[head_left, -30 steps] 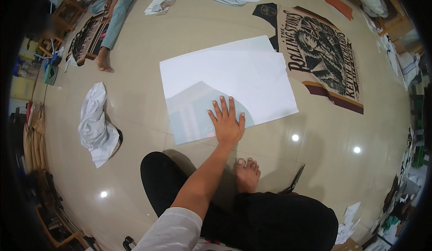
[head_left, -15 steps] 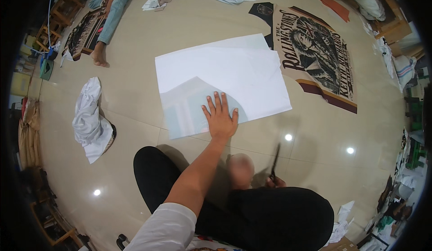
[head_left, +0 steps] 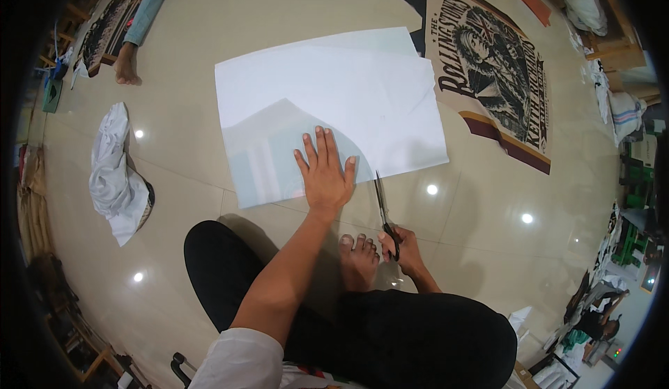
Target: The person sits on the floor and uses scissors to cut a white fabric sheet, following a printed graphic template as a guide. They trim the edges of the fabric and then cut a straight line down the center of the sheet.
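A large white sheet [head_left: 390, 103] lies flat on the tiled floor in front of me; I cannot tell whether it is cloth or paper. On its near left part rests a translucent, pale pattern piece [head_left: 261, 152] with a curved right edge. My left hand [head_left: 326, 173] presses down on this piece, fingers spread. Black-handled scissors [head_left: 382, 208] are gripped in my right hand [head_left: 405, 251]. Their tips point away from me and reach the sheet's near edge, just right of the pattern piece's curve. The blades look closed or nearly so.
Printed cut fabric panels [head_left: 488, 68] lie beyond the sheet on the right. A crumpled white cloth [head_left: 111, 173] is on the floor at left. Another person's bare foot [head_left: 127, 67] shows at far left. My own bare foot [head_left: 359, 263] is beside the scissors.
My right hand has come up from beside my knee, bringing the scissors forward and left to the sheet's near edge. My left hand stays on the pattern piece. The view has shifted slightly.
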A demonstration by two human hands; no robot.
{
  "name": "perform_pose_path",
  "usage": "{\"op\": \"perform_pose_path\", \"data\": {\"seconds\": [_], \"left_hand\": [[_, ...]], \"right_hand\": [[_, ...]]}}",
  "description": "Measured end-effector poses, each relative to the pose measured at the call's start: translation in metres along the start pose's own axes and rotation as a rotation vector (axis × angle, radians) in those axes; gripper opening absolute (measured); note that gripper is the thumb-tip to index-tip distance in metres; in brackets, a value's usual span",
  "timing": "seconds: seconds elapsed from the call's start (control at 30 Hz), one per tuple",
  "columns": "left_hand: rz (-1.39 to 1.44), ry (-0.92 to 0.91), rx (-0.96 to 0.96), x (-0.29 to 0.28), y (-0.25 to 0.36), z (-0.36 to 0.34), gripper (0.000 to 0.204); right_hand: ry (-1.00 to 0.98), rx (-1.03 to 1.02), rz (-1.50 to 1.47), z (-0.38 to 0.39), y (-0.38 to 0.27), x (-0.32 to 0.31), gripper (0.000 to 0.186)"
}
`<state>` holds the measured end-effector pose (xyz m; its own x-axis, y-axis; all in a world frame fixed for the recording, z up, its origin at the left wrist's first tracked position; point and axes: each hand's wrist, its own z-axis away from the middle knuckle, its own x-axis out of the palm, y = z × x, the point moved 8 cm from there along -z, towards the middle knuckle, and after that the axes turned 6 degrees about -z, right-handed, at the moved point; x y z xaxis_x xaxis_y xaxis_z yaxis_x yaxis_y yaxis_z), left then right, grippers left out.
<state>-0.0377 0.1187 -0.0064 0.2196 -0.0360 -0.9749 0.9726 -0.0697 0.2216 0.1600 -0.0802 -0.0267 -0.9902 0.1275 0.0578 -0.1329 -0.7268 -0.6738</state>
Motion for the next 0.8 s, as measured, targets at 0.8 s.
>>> {"op": "perform_pose_path", "data": {"seconds": [0.8], "left_hand": [[0.001,-0.065,-0.008,0.004,0.000,-0.002,0.084]], "right_hand": [[0.027,0.027,0.021,-0.012,-0.021,0.012,0.040]]}}
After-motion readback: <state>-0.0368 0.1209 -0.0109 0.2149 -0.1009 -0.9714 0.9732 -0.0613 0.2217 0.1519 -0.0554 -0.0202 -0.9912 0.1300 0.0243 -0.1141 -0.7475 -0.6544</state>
